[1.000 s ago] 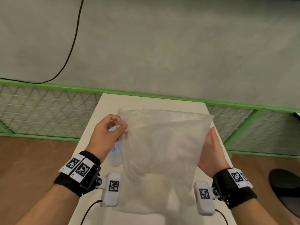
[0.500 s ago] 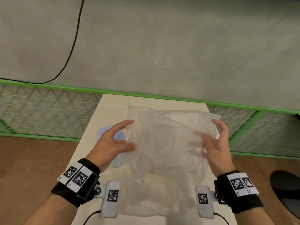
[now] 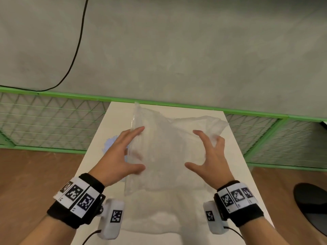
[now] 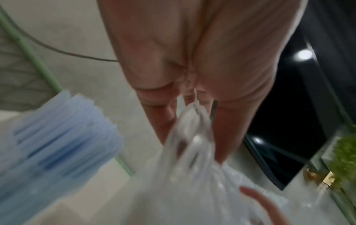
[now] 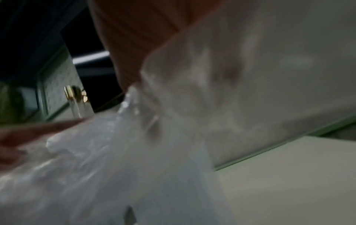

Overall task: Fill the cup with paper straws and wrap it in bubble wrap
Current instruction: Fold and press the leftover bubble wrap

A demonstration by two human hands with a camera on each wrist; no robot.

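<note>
Half a second back the bubble wrap [image 3: 169, 152] hung as a raised sheet between both hands, and 1 second back the left hand [image 3: 122, 156] pinched its top corner. Now the sheet has come lower and bunched, its far left corner sticking up beyond the left fingertips. I read this as the wrap being gathered and readied over the table [image 3: 235, 156], with the wrapping itself not yet started.

The left hand has its fingers straight and its thumb spread, with the sheet's left edge passing between them; the left wrist view, though blurred, shows film caught between the fingers. The right hand [image 3: 208, 156] is spread wide with bent fingers on the sheet's right part; whether it truly grips is hard to tell, since the right wrist view is blurred.

The cup [image 4: 57, 175], packed with pale blue paper straws [image 4: 63, 132], stands just outside the left hand, on the side away from the wrap, mostly hidden behind that hand in the head view.

Count: 1 sheet of wrap, 1 cup, 1 bundle of straws too blurred to number, 2 hands
</note>
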